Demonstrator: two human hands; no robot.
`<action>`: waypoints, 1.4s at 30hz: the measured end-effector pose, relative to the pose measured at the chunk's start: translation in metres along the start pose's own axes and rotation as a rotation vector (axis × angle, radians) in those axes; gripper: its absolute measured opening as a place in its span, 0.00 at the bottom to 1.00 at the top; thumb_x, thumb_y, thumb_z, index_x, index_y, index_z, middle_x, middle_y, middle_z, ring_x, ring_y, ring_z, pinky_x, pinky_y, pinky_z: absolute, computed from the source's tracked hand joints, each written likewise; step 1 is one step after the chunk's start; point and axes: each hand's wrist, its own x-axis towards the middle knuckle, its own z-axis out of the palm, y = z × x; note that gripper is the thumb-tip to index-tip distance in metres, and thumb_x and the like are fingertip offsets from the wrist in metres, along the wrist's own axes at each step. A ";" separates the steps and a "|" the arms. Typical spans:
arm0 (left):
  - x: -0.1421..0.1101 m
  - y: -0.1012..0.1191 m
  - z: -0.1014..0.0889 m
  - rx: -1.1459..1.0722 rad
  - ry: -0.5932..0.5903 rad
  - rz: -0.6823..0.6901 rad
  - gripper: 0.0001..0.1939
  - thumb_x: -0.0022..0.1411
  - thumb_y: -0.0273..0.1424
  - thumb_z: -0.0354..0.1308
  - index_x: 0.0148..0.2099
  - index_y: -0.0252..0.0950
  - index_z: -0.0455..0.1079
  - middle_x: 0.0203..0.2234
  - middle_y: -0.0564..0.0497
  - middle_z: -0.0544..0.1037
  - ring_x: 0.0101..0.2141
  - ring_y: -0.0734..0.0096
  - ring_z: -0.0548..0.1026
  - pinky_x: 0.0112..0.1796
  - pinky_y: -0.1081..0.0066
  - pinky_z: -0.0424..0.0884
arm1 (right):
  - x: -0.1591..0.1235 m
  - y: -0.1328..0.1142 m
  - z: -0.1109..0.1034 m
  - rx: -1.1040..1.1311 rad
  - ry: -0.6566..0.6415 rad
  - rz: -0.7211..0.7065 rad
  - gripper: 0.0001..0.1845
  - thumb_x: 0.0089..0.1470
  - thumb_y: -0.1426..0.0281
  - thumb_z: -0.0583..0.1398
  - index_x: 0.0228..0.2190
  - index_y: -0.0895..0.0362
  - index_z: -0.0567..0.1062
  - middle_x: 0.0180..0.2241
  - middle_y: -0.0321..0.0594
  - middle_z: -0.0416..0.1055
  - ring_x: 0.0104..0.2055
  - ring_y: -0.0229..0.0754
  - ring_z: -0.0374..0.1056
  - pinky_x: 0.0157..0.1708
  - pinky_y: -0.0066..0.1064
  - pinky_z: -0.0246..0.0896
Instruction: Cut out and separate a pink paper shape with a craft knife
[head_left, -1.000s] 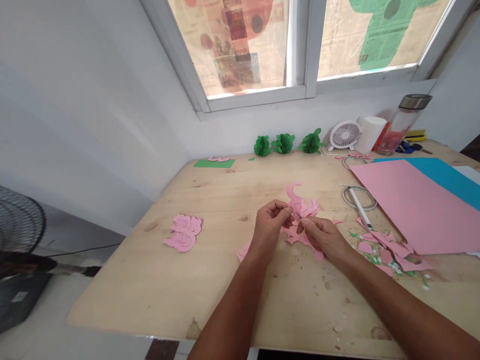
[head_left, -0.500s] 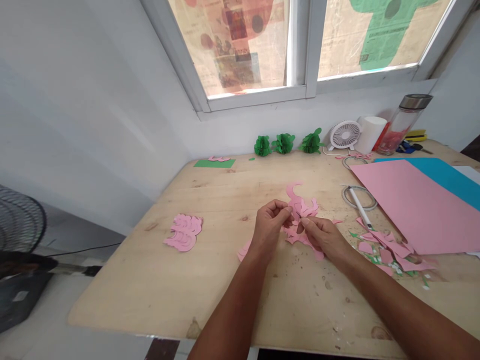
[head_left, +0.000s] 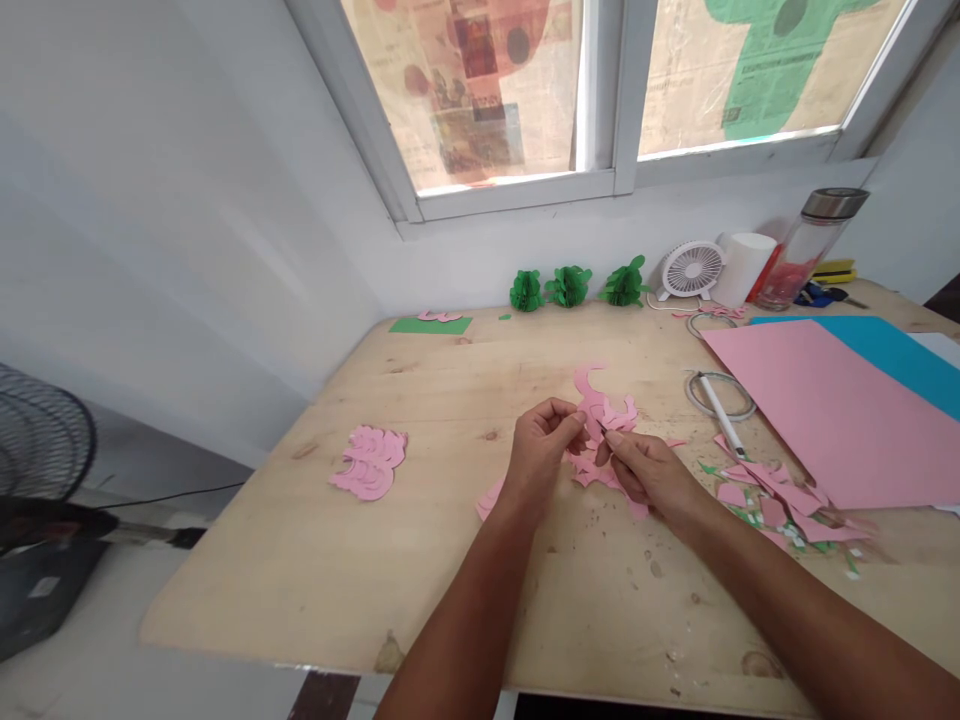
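My left hand (head_left: 546, 440) is closed, its thumb and fingers pinching a piece of pink paper (head_left: 591, 386) with a curved, hook-like end. Close beside it on the right, my right hand (head_left: 643, 466) is closed too. A small dark tip shows at its fingertips against the paper, too small to name. Cut pink paper scraps (head_left: 592, 472) lie under and between both hands. Another pink piece (head_left: 490, 497) is partly covered by my left wrist. To the left sits a stack of scalloped pink paper cutouts (head_left: 369, 465).
Pink sheets (head_left: 847, 420) and blue paper (head_left: 900, 355) lie on the right. Nearer are a white pen (head_left: 720, 412), a grey ring (head_left: 697, 398) and mixed scraps (head_left: 787, 505). Along the wall stand green paper ornaments (head_left: 568, 287), a small fan (head_left: 691, 268) and a glass bottle (head_left: 814, 245).
The right fingertips have shifted very slightly against the pink paper. Both hands otherwise keep their places, and the view has drifted a little.
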 end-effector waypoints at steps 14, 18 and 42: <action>0.001 -0.001 0.000 0.011 0.011 -0.027 0.08 0.49 0.33 0.59 0.27 0.33 0.66 0.18 0.53 0.70 0.20 0.78 0.66 0.24 0.74 0.63 | -0.001 -0.002 0.001 -0.017 0.008 -0.009 0.22 0.51 0.51 0.52 0.24 0.59 0.69 0.10 0.25 0.46 0.13 0.30 0.38 0.13 0.24 0.33; 0.001 -0.001 0.000 0.011 0.007 -0.020 0.08 0.49 0.33 0.59 0.27 0.33 0.66 0.18 0.53 0.69 0.20 0.78 0.65 0.24 0.75 0.62 | 0.000 -0.001 0.000 -0.013 0.007 -0.017 0.22 0.51 0.52 0.52 0.24 0.59 0.68 0.10 0.25 0.46 0.13 0.30 0.38 0.13 0.24 0.33; 0.000 0.001 0.002 0.011 0.013 -0.015 0.08 0.49 0.33 0.59 0.27 0.33 0.66 0.18 0.54 0.69 0.20 0.78 0.66 0.24 0.74 0.63 | -0.001 -0.003 0.002 -0.026 0.016 -0.022 0.22 0.52 0.53 0.52 0.23 0.59 0.68 0.10 0.25 0.46 0.13 0.29 0.38 0.13 0.24 0.32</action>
